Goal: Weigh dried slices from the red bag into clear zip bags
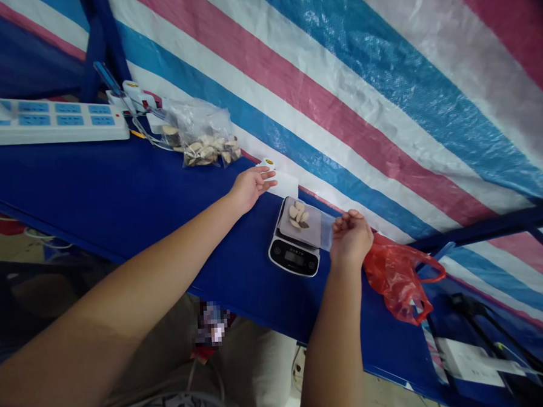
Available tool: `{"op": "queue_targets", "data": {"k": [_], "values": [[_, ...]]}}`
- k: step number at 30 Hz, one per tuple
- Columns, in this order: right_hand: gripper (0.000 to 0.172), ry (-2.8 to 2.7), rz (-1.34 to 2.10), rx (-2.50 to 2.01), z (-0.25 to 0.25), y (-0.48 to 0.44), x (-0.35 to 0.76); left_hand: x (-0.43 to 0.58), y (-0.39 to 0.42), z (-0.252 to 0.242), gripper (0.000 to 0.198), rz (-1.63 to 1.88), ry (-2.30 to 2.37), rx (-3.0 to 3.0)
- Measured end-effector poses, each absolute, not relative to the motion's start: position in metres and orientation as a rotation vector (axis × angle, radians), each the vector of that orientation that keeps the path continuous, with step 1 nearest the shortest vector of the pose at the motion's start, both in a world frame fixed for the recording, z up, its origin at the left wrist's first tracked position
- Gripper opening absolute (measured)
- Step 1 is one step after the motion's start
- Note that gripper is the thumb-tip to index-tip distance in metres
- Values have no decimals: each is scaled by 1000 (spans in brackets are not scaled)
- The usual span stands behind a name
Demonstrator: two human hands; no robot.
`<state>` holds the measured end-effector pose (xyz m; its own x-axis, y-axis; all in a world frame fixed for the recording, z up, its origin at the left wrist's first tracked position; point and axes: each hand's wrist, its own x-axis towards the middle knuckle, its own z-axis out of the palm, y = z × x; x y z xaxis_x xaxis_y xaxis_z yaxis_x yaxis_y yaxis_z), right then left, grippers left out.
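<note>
Head cam: left hand (251, 188) is a bit above centre frame, fingers stretched out and slightly parted, right by some white paper (286, 184). Right hand (351, 237) is right of centre, fingers curled in at a clear plastic bag (326, 230), can't tell if they're really pinching it. The pale slices (297, 213) are mid-frame on a digital scale (295, 258).

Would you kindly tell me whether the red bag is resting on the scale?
No, the scale carries pale slices, while the red bag lies beyond the right hand.
</note>
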<state>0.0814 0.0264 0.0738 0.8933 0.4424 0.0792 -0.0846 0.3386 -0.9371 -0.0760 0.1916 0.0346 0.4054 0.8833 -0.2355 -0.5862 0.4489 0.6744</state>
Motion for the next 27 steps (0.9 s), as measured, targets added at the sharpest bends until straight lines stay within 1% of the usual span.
{"op": "queue_targets", "data": {"k": [5,12,18,23,27], "values": [[10,-333,320,-1185,69,23,93,-74,194,29,41,1076,627,589],[12,-361,229,-1233,70,24,91,-72,196,24,33,1059,685,652],[3,-311,58,-1237,79,17,92,-70,198,18,24,1061,673,762],[8,-229,-73,-1270,82,0,110,-71,198,15,25,1025,684,825],[12,-215,-80,-1376,76,-10,129,-71,197,16,29,1025,684,842]]}}
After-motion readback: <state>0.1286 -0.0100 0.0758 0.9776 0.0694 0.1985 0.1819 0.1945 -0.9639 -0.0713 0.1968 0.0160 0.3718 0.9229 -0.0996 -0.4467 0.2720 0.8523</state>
